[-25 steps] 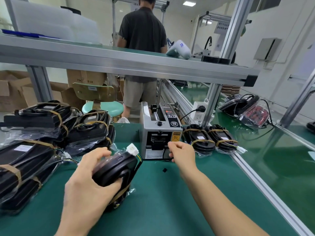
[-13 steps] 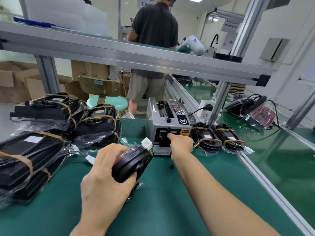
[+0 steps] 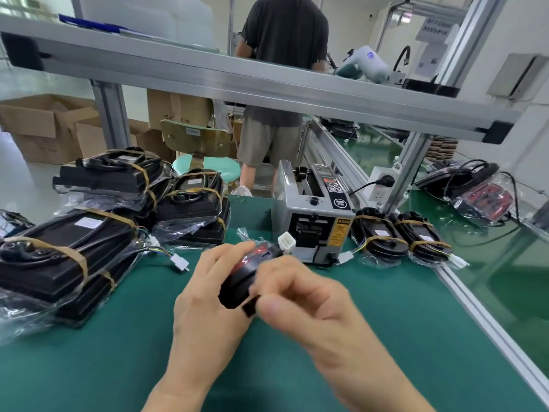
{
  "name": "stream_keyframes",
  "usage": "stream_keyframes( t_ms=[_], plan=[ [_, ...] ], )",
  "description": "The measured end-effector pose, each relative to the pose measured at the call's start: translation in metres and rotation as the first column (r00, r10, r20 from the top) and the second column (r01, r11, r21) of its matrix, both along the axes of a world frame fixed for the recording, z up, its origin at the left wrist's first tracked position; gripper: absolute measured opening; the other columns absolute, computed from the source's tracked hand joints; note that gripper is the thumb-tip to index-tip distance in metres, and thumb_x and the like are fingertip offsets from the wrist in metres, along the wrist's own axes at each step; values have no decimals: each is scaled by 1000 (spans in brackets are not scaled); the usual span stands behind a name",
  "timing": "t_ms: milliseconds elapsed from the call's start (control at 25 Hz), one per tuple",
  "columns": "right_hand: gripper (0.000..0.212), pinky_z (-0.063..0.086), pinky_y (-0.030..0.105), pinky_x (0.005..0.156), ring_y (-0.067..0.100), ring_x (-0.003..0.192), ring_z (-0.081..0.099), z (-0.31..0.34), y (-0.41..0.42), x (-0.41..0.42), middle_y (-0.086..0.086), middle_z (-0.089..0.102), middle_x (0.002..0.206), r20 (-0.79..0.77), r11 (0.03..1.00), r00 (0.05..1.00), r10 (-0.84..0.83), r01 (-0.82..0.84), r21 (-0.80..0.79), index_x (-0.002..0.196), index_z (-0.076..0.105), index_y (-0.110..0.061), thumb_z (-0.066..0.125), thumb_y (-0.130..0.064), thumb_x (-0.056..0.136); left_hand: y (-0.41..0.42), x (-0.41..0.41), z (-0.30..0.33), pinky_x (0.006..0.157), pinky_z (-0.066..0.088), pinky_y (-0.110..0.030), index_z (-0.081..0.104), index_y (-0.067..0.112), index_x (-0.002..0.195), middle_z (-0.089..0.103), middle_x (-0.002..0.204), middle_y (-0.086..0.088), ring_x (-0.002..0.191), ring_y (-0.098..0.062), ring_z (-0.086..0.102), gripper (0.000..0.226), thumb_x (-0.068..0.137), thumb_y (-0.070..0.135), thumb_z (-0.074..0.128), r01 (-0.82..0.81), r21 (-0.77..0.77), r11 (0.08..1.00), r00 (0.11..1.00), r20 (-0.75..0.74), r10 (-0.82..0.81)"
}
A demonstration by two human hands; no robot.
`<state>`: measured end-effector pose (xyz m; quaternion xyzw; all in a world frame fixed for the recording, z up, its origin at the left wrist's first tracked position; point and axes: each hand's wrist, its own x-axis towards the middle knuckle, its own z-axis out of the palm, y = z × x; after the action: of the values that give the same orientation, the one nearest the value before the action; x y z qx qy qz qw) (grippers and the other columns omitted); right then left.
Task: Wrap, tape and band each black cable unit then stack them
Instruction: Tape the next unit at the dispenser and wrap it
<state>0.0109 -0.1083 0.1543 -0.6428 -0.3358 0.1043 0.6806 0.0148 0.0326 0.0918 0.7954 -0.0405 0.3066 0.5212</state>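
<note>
At frame centre the right hand (image 3: 300, 295), back from the tape dispenser (image 3: 315, 221), pinches closed against the black cable unit (image 3: 249, 275) gripped by the left hand (image 3: 208, 295), apparently pressing tape on.

Two banded cable units (image 3: 401, 237) right of one tape dispenser (image 3: 315, 212); two hands.

The black cable unit (image 3: 246, 275) I am working on is a rounded, glossy casing with a red panel on its upper face, sheathed in clear film. It is tilted above the green mat, with a white plug (image 3: 286, 241) sticking out at its far end. To my left, finished units (image 3: 68, 248) lie stacked in clear bags, each bound with tan bands. Two more banded units (image 3: 401, 239) lie side by side on the mat to my right.
</note>
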Motion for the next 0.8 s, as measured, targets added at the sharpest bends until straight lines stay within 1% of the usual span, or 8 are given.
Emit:
stream_keyframes(
  t_ms=[80,160,240,280,400,520,600,800],
  plan=[
    [22,42,22,92,8,101,57,-4,2,8,-7,64,111,17,985,989,-150,150,-80,71,59,-22,60,-13,90,-1,-2,-1,88,45,-20,58,50,112,59,115,18,107,-2,57,51,64,37,72,0,-4,1000,1000,7,0],
    [24,38,11,88,-7,101,55,-3,0,23,-9,60,121,-79,945,947,-311,300,-129,71,58,-16,56,-8,94,-2,-5,-1,89,43,-16,56,52,113,59,113,17,108,-3,57,54,64,37,74,-11,-5,1000,1000,24,11],
    [23,36,0,79,-15,96,54,-6,-2,35,-9,56,125,-170,941,932,-322,294,-170,73,60,-15,55,-10,94,-3,-7,-2,89,42,-14,55,51,114,59,112,16,107,-3,57,56,64,37,75,-12,-3,1000,999,30,12],
    [22,36,-1,77,-15,97,53,-8,-2,38,-8,55,125,-197,941,928,-318,283,-186,73,62,-15,55,-11,93,-5,-8,-3,89,42,-14,55,50,115,59,112,16,107,-3,57,57,63,37,75,-12,-1,1000,999,30,12],
    [21,36,8,86,-12,100,54,-10,0,40,-4,56,125,-232,945,922,-310,272,-184,73,67,-15,58,-11,91,-7,-10,-5,89,40,-10,56,46,116,58,111,16,106,-1,56,56,64,37,75,-24,-1,1000,999,37,24],
    [24,37,27,104,-4,104,55,-6,-1,39,0,57,123,-268,950,914,-306,273,-155,68,70,-16,60,-7,88,-7,-10,-6,89,39,-8,56,47,115,58,111,18,105,2,56,56,63,36,75,-34,-27,999,998,42,35],
    [24,35,35,109,2,108,55,-3,-2,39,0,58,119,-275,946,910,-311,270,-177,65,69,-16,62,-6,86,-6,-10,-6,89,39,-8,56,47,115,58,111,18,105,2,55,56,63,36,75,-38,-31,999,998,41,40],
    [26,35,33,108,4,105,55,1,1,39,-1,58,114,-256,929,902,-347,293,-227,62,69,-18,64,-6,85,-7,-10,-7,89,39,-8,59,45,114,58,111,17,106,1,55,54,64,36,75,-44,-18,999,998,44,45]
  ],
)
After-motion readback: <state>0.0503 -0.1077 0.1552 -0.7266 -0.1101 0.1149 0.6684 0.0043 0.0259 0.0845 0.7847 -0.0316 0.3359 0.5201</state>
